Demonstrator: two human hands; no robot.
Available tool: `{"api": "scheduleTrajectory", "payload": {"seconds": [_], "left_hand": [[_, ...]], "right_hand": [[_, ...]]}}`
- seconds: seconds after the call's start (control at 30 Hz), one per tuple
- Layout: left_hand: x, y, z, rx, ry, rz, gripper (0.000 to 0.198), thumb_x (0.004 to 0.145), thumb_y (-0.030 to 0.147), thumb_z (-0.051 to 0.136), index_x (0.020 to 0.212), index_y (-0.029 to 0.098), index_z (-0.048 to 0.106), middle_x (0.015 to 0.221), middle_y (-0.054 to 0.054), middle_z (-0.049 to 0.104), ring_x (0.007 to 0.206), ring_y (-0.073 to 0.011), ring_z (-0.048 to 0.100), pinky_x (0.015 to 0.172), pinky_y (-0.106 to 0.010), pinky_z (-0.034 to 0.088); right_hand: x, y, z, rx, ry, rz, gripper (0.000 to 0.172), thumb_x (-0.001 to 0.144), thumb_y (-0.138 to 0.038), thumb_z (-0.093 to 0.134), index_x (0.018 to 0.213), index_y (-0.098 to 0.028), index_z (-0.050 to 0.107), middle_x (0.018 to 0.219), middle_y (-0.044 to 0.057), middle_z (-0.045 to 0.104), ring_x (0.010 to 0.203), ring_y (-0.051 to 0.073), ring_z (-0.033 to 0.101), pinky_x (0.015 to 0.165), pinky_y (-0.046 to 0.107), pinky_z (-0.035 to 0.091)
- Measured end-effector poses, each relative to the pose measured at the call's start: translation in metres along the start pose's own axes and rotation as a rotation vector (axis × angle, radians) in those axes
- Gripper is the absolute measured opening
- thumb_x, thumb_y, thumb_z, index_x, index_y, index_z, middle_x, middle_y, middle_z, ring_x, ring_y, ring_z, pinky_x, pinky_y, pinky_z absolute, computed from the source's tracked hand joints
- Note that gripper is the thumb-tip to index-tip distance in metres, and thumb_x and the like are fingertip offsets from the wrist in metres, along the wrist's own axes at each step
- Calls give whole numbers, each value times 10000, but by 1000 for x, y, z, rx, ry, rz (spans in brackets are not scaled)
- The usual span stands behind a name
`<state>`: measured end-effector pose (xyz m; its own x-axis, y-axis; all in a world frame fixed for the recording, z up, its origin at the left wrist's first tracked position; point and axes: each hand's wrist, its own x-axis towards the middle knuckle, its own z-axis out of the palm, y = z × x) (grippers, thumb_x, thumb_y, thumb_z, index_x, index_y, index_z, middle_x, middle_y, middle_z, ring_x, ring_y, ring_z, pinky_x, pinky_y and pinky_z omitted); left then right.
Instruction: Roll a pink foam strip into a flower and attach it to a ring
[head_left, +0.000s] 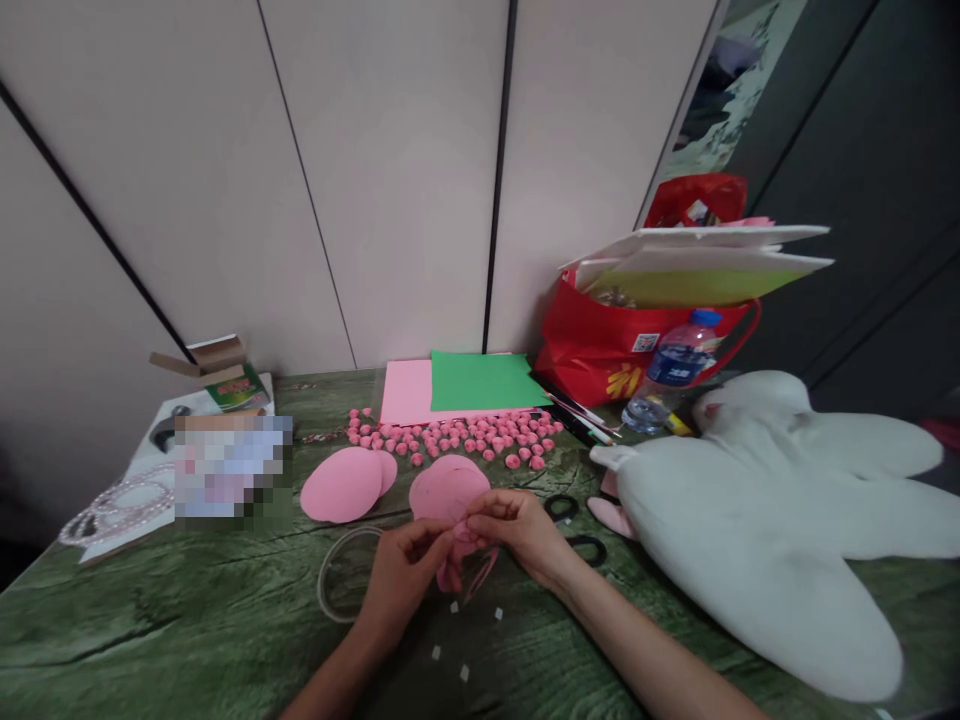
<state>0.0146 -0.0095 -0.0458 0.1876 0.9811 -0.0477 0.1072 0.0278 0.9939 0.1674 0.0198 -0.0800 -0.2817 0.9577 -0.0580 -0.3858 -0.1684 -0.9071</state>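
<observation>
Near the front middle of the table, my left hand and my right hand meet with fingertips pinched on a curled pink paper strip. A loose end of it hangs below the fingers. Just behind it lies a stack of pink paper circles, with another pair of pink circles to the left. A clear roll of tape sits beside my left hand, partly hidden by it. Black-handled scissors lie by my right wrist. Many rolled pink paper flowers spread out behind.
Green and pink sheets lie at the back. A white plush toy, a water bottle and a red bag stand right. Bead strings and a small box are left. Small white bits lie in front.
</observation>
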Motion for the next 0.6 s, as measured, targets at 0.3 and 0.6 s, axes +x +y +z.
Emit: {"api": "scheduleTrajectory", "payload": {"seconds": [0.3, 0.6], "left_hand": [[3, -8, 0, -33, 41, -22, 153, 725, 266, 581, 691, 128, 640, 511, 13, 614, 422, -105, 548, 460, -200, 418], [3, -7, 1, -67, 22, -56, 158, 728, 261, 587, 712, 123, 662, 505, 7, 619, 414, -99, 546, 452, -195, 428]], "right_hand": [[1, -3, -1, 4, 23, 9, 232, 580, -295, 740, 736, -131, 687, 648, 26, 664, 588, 117, 597, 606, 235, 477], [0, 0, -5, 7, 19, 36, 223, 559, -252, 758, 722, -137, 660, 641, 7, 651, 564, 103, 584, 568, 213, 459]]}}
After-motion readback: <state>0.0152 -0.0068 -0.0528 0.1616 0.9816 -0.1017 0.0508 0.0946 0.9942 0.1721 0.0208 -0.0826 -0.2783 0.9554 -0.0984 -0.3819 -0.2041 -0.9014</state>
